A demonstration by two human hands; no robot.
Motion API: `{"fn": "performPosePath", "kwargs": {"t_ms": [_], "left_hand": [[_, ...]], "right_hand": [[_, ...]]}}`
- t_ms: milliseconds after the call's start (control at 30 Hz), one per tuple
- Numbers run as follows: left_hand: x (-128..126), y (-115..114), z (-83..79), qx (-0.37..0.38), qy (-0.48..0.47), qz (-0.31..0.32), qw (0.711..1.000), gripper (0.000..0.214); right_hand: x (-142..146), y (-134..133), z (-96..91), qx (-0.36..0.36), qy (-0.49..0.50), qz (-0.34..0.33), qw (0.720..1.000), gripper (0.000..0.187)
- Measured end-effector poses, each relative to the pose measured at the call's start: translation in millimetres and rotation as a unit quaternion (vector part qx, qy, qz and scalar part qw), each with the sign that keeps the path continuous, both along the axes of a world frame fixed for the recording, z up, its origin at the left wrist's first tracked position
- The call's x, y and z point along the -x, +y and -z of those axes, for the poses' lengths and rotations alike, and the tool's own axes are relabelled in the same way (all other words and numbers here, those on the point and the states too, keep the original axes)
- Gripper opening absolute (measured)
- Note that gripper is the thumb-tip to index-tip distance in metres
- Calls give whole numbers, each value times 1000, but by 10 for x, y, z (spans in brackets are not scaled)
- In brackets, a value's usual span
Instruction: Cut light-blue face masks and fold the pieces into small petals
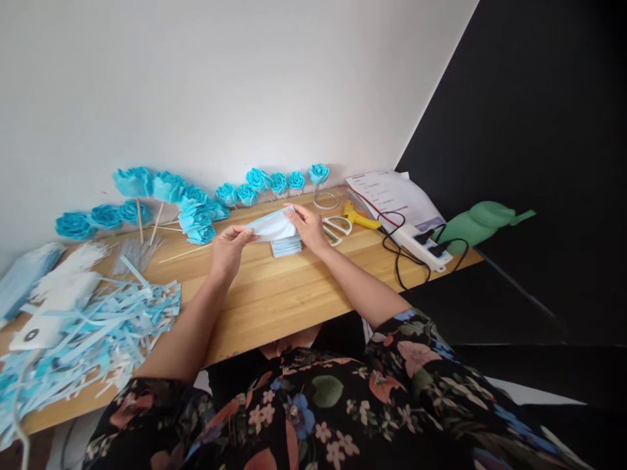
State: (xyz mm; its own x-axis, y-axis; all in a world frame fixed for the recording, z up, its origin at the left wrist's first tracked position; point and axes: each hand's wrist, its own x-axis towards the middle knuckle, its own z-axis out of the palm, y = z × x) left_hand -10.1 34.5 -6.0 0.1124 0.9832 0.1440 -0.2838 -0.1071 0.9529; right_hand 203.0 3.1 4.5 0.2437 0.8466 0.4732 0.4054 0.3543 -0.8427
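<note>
My left hand (229, 248) pinches the left end of a thin white and pale blue sheet (270, 226) that looks like a face mask without ear loops. Its right end is between the fingers of my right hand (307, 228), so the sheet stretches between both hands above the wooden table (274, 297). Just under it lies a small stack of similar folded pieces (287, 247), partly covered. White-handled scissors (339, 228) rest right of my right hand, their blades hidden. Wooden sticks (186, 254) lie left of my left hand.
Blue fabric roses (258, 179) line the wall. Cut strips (117, 326), a white device (59, 313) and stacked pale blue sheets (27, 277) cover the left side. At right are a yellow glue gun (360, 216), power strip (422, 248), cables, paper (399, 196) and green watering can (477, 225).
</note>
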Motion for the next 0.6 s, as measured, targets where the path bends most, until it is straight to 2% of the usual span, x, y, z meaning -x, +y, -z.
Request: {"fn": "performPosePath", "kwargs": {"t_ms": [167, 400, 600], "left_hand": [[6, 10, 6, -10, 0, -1, 1000, 31], [-12, 40, 18, 17, -17, -30, 999, 35], [-11, 51, 34, 5, -20, -37, 999, 36]], "right_hand": [[6, -11, -25, -10, -25, 13, 1000, 45], [16, 6, 5, -8, -49, 13, 999, 45], [26, 10, 24, -14, -57, 12, 998, 45]]}}
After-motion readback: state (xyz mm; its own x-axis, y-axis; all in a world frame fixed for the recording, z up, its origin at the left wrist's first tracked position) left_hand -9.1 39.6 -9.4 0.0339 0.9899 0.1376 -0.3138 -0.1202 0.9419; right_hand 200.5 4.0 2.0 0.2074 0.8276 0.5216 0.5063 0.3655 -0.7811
